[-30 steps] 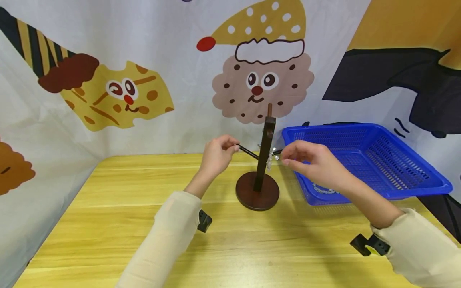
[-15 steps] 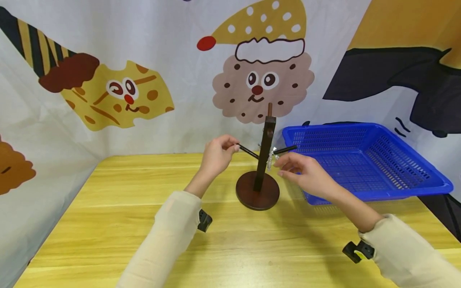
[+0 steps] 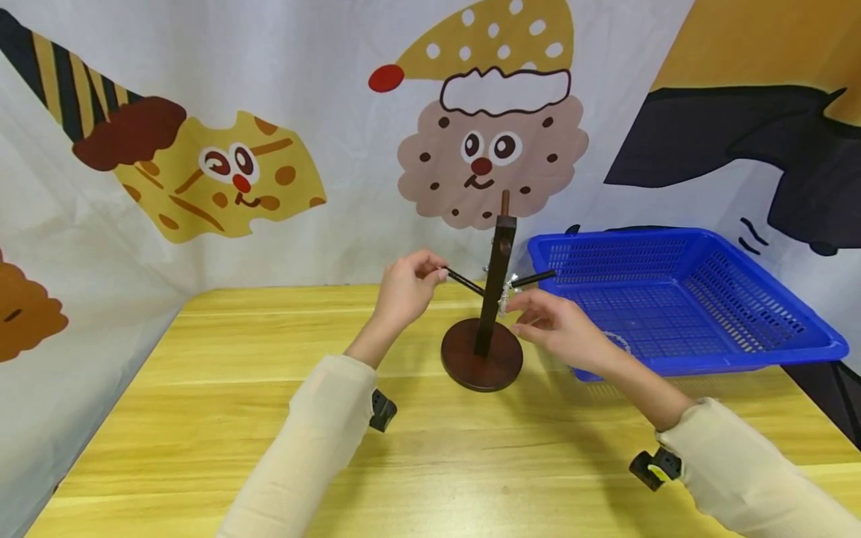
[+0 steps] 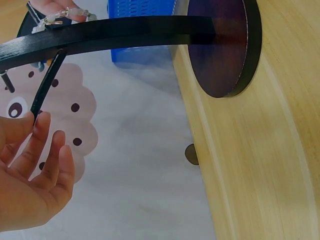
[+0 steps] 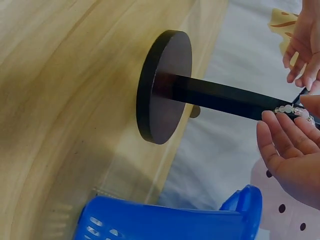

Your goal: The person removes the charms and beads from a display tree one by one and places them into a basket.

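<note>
A dark wooden jewellery stand with a round base stands upright on the table. Thin black rods stick out from both sides of its post. My left hand pinches the tip of the left rod between thumb and fingertips. A bracelet of clear beads hangs on the right rod, close against the post. My right hand has its fingertips at these beads, fingers loosely bent and thumb apart from them. In the left wrist view the beads show beyond the post, partly hidden by it.
A blue plastic basket stands at the right of the table, behind my right forearm. Another beaded bracelet lies inside, partly covered by my hand. A curtain with cartoon prints hangs right behind the table.
My right hand has moved left and a little down from the right rod's end to the beads by the post, uncovering the rod's tip. My left hand keeps its place.
</note>
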`<state>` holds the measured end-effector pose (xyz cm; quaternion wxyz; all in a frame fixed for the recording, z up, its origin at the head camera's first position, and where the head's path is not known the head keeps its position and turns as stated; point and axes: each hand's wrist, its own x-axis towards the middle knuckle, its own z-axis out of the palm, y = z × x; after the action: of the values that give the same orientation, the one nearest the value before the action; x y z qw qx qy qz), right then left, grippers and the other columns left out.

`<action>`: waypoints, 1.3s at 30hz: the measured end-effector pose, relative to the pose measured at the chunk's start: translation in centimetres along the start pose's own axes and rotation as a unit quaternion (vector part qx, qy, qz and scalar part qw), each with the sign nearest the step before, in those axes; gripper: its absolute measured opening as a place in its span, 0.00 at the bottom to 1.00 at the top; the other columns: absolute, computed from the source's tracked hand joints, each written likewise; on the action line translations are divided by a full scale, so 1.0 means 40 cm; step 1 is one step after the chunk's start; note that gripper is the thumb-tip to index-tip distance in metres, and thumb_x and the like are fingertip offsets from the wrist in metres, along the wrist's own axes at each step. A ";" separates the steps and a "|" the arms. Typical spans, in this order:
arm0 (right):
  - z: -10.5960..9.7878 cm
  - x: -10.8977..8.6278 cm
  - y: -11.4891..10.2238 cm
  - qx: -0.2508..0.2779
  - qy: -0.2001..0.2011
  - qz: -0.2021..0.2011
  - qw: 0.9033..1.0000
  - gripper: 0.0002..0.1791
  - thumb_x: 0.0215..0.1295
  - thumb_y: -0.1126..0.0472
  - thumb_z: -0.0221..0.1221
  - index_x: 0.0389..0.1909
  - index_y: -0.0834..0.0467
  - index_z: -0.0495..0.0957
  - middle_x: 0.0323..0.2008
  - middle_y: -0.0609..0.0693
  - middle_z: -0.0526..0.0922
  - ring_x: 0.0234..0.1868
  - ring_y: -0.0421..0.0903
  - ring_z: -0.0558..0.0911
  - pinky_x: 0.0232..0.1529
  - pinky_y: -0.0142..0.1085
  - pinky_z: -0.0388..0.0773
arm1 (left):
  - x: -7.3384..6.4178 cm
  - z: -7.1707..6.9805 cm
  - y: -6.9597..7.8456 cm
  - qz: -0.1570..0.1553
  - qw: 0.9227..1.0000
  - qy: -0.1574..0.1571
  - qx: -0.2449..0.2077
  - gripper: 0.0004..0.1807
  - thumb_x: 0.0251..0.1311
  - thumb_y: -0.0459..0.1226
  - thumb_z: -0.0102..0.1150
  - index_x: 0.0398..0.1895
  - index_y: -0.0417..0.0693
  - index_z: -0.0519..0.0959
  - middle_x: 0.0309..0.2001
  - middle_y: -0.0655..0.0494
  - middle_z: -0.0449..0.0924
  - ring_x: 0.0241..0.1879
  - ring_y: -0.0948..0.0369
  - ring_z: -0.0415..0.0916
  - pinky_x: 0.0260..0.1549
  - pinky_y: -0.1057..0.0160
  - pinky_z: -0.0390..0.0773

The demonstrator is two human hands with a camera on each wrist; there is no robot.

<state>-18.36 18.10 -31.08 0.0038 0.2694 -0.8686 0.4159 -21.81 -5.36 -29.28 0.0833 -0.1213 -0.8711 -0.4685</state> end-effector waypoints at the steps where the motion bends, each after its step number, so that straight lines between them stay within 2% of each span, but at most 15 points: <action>1: 0.001 0.001 0.002 0.003 -0.001 0.000 1.000 0.14 0.58 0.70 0.59 0.46 0.63 0.75 0.43 0.56 0.79 0.37 0.46 0.79 0.38 0.37 0.75 | 0.000 0.000 0.000 0.000 1.000 -0.001 0.000 0.07 0.62 0.35 0.54 0.40 0.44 0.80 0.34 0.54 0.80 0.35 0.58 0.76 0.33 0.60 0.73; 11: 0.006 0.002 0.004 0.007 0.004 0.004 1.000 0.11 0.58 0.70 0.58 0.43 0.62 0.74 0.35 0.51 0.78 0.34 0.45 0.77 0.34 0.35 0.74 | 0.000 0.000 -0.002 0.005 1.000 -0.001 0.001 0.07 0.62 0.35 0.54 0.40 0.44 0.80 0.34 0.53 0.80 0.36 0.57 0.76 0.34 0.60 0.74; 20: 0.006 0.005 -0.004 0.003 0.015 0.001 1.000 0.10 0.57 0.72 0.58 0.41 0.66 0.74 0.30 0.51 0.77 0.32 0.44 0.75 0.32 0.33 0.73 | 0.000 -0.001 0.001 0.003 1.000 -0.002 0.003 0.07 0.62 0.35 0.54 0.40 0.45 0.80 0.34 0.53 0.80 0.36 0.58 0.76 0.34 0.60 0.74; 39: -0.028 0.000 -0.018 -0.030 0.028 -0.009 0.999 0.06 0.57 0.73 0.58 0.35 0.63 0.78 0.28 0.52 0.79 0.29 0.41 0.76 0.31 0.31 0.74 | 0.001 0.000 0.001 0.000 1.000 -0.006 -0.003 0.07 0.62 0.34 0.54 0.40 0.44 0.79 0.34 0.53 0.80 0.37 0.57 0.76 0.35 0.59 0.74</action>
<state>-18.26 18.55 -29.82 0.0398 0.2658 -0.8777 0.3967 -21.82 -5.34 -29.24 0.0773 -0.1241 -0.8703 -0.4703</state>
